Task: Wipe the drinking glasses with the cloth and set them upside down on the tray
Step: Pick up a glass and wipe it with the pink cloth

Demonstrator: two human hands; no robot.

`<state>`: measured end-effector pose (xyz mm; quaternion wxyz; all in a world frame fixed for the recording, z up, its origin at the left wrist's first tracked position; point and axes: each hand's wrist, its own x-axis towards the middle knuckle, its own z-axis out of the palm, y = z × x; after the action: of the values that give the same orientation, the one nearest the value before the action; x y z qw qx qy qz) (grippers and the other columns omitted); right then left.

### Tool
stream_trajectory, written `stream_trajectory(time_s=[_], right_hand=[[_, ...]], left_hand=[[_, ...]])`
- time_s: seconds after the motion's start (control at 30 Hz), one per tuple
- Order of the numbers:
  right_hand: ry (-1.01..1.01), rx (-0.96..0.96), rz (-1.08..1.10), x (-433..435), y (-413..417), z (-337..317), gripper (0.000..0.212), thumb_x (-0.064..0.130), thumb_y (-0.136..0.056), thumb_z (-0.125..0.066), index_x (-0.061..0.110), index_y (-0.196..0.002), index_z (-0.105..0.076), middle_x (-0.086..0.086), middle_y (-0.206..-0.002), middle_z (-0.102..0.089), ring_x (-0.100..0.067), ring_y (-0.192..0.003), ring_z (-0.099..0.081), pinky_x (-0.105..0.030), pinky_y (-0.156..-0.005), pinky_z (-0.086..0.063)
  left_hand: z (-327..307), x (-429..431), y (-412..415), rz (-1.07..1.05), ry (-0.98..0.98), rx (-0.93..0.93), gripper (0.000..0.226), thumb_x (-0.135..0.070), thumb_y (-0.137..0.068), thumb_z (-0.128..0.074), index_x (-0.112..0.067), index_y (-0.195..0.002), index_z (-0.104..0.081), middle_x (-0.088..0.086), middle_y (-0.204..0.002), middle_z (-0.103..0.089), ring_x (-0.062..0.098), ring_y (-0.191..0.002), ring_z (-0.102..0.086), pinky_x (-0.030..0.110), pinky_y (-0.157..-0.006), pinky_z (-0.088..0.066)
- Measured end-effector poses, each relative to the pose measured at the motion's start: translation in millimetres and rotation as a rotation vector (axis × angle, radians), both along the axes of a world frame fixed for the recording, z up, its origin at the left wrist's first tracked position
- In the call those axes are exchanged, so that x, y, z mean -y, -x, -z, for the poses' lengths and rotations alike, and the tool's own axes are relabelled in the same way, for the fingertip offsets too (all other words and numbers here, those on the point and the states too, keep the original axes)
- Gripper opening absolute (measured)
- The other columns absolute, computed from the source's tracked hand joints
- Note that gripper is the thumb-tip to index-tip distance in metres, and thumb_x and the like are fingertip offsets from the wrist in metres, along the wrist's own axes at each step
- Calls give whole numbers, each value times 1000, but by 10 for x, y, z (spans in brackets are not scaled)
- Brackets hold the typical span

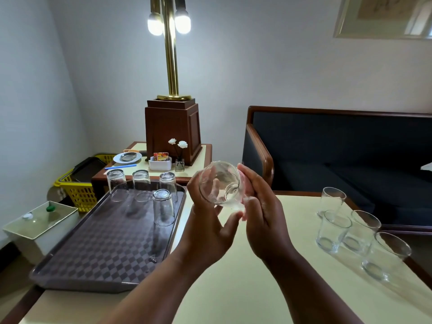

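A: Light source?
B: Two lit bulbs (155, 25) at the top edge, glaring white. Room otherwise dim, bluish.
A: Quality?
B: Edges bend, wide-angle. Slightly soft. Glasses (163, 206) cast faint shadows across the tray (93, 242).

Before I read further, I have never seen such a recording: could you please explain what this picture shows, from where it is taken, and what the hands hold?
There is no machine here: a person works with bare hands. The single picture comes from a camera worn on the head, looking forward and down. The left hand grips a drinking glass, tilted on its side, while the right hand holds a pink cloth against it; the cloth is mostly hidden. On the cream table, at the left, lies a brown tray with four glasses standing upside down. At the right, four more glasses stand upright on the table, apparently not yet wiped. Behind are a lamp and a dark sofa.
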<state>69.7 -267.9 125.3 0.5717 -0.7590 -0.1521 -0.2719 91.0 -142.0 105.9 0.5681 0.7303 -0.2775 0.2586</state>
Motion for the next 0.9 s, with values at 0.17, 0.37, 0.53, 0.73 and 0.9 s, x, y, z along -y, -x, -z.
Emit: stream_trajectory(time_s=[0.17,0.37,0.53,0.73,0.9], right_hand=[[-21,86,-84,-1,95,-91,51,14,-91,-39,38,-135,-49,20,-130,-59,-9,-121,-58,-37,-95,-55],[-71,29,-54,25,67,-80,45,19,-91,-39,40,-129,-52,20,-123,-62,-5,-114,-61,-30,-87,-58],[-67,56,-99,-21,106,-117,44,19,-96,-39,40,-132,-50,37,-125,-55,-1,-120,-57,-33,-95,-55],[-68,11,-62,-8,51,-104,48,24,-94,-41,57,-128,-49,25,-131,-58,-4,-125,-55,-43,-100,-53],[-19,60,-69,-14,100,-145,49,20,-96,-40,51,-134,-45,29,-134,-54,-4,-126,-54,-39,-99,-54]], left_hand=[[-40,-12,20,-5,-50,17,91,-7,-81,-77,-28,-143,-14,-25,-137,-44,3,-127,-52,26,-95,-55],[-84,-57,-17,1,-60,-16,91,-27,-75,-83,-14,-146,-28,-16,-130,-53,5,-118,-58,24,-84,-58],[-18,-14,-45,-15,-85,-44,81,-14,-78,-82,-13,-140,-30,-10,-126,-51,4,-118,-55,23,-87,-57],[-23,92,12,-7,56,-32,87,-3,-78,-75,-18,-142,-18,-24,-141,-36,7,-132,-47,24,-93,-54],[-28,40,14,-4,24,-14,84,-5,-84,-72,-23,-144,-15,-14,-137,-46,7,-125,-54,20,-88,-55]])
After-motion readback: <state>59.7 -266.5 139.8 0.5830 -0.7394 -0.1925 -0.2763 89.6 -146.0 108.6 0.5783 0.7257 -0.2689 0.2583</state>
